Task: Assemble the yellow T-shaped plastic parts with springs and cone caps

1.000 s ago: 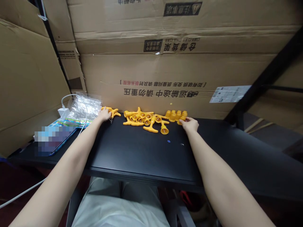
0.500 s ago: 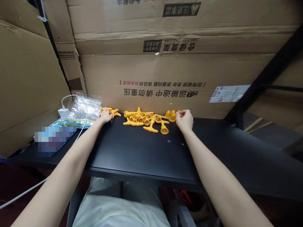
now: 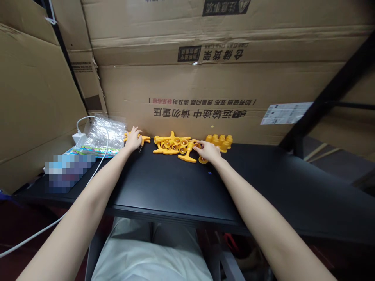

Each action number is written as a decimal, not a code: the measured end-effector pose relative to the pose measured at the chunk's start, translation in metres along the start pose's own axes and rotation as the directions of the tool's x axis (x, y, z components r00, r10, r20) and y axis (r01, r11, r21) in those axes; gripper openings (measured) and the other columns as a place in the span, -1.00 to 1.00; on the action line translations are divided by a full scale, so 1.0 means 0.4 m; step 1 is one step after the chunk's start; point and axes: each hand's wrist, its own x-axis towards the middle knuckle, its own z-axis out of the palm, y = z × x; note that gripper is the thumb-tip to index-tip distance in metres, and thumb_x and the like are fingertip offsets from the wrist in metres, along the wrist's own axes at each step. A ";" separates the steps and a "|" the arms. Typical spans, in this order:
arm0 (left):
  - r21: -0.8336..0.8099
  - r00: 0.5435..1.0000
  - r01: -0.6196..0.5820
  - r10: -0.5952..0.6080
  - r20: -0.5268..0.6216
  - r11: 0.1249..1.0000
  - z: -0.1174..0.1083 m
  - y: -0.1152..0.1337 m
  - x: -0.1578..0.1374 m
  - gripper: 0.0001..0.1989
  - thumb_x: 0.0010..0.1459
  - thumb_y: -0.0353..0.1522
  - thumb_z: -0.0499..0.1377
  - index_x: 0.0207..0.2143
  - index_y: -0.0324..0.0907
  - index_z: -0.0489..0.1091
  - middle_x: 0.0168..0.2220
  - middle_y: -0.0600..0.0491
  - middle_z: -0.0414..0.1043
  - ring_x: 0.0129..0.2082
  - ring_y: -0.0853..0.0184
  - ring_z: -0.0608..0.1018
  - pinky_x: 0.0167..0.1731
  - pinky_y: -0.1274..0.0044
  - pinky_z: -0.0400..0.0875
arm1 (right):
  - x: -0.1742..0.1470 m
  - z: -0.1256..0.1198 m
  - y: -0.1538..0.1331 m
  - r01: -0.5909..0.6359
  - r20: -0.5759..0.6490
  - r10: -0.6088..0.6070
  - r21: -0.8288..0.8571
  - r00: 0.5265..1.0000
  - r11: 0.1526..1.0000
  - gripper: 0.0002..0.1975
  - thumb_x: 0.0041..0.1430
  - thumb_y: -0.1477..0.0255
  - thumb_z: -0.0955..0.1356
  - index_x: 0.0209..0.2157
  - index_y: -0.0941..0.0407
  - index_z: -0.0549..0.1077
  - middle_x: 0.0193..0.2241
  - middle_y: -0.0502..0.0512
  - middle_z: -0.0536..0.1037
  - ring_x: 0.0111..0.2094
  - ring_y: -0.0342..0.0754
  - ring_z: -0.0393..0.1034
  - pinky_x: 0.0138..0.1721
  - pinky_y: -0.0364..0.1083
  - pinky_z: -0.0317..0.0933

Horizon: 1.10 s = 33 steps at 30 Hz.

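My left hand (image 3: 133, 140) lies over a small group of yellow T-shaped corkscrew handles (image 3: 145, 139), its fingers spread. A metal spiral (image 3: 140, 148) pokes out below them. At the right end of a pile of yellow corkscrews (image 3: 175, 147), my right hand (image 3: 210, 151) has its fingers closed round a yellow corkscrew (image 3: 203, 160), whose bell-shaped rim shows beneath the hand. The fingers hide its handle. Behind that hand, several yellow bell-shaped covers (image 3: 224, 144) stand in a close cluster. One T-handled corkscrew (image 3: 187, 157) lies at the front of the pile.
Cardboard (image 3: 175, 86) walls the back and left of the black table (image 3: 170, 187). At left lie a clear plastic bag (image 3: 107, 130), a blue package (image 3: 70, 171) and a white charger (image 3: 79, 137) with its cable. A dark metal post (image 3: 325, 89) rises at right.
My right hand has moved left from the standing covers to the right end of the pile, leaving the covers in full view. The fingers of my left hand have lifted and spread.
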 end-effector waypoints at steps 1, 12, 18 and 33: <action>-0.016 1.000 -0.013 0.012 -0.011 1.000 -0.009 0.014 -0.002 -0.61 0.23 -0.45 -0.12 0.03 -0.21 0.34 0.30 -0.13 0.09 0.37 0.15 0.00 0.29 0.09 -0.11 | -0.001 -0.002 -0.006 -0.006 -0.006 0.006 -0.011 1.000 1.000 -0.62 0.20 0.24 0.28 0.00 0.06 0.49 -0.19 0.19 0.60 -0.10 0.15 0.45 -0.12 0.08 0.18; -0.124 0.922 -0.385 0.372 -0.110 0.915 -0.105 0.191 -0.084 -0.62 0.25 -0.45 -0.08 0.09 -0.14 0.25 0.28 -0.10 0.14 0.35 0.19 0.06 0.27 0.09 -0.05 | 0.004 -0.050 -0.039 0.130 -0.332 0.011 0.398 0.943 0.908 -0.71 0.20 0.34 0.25 -0.12 0.15 0.47 -0.24 0.22 0.58 -0.21 0.09 0.44 -0.13 0.04 0.23; -0.048 0.912 -0.402 0.396 -0.106 0.914 -0.076 0.193 -0.115 -0.45 0.20 -0.47 0.01 0.25 -0.13 0.08 0.35 -0.12 -0.04 0.37 0.12 -0.02 0.26 0.07 -0.02 | -0.041 -0.067 -0.150 0.613 -0.414 -0.453 0.565 0.790 0.553 -0.77 0.22 0.41 0.24 -0.11 0.09 0.40 -0.20 0.16 0.49 -0.35 -0.04 0.41 -0.27 -0.02 0.33; 0.176 0.989 -0.145 0.141 0.035 0.974 -0.064 0.168 -0.174 -0.67 0.19 -0.43 -0.03 0.00 -0.15 0.31 -0.06 -0.10 0.40 -0.16 0.17 0.54 -0.22 0.39 0.43 | -0.107 -0.008 -0.190 0.683 -0.275 -0.649 0.495 0.709 0.537 -0.68 0.33 0.45 0.14 -0.09 0.10 0.47 -0.11 0.20 0.54 -0.05 0.03 0.42 -0.01 0.08 0.29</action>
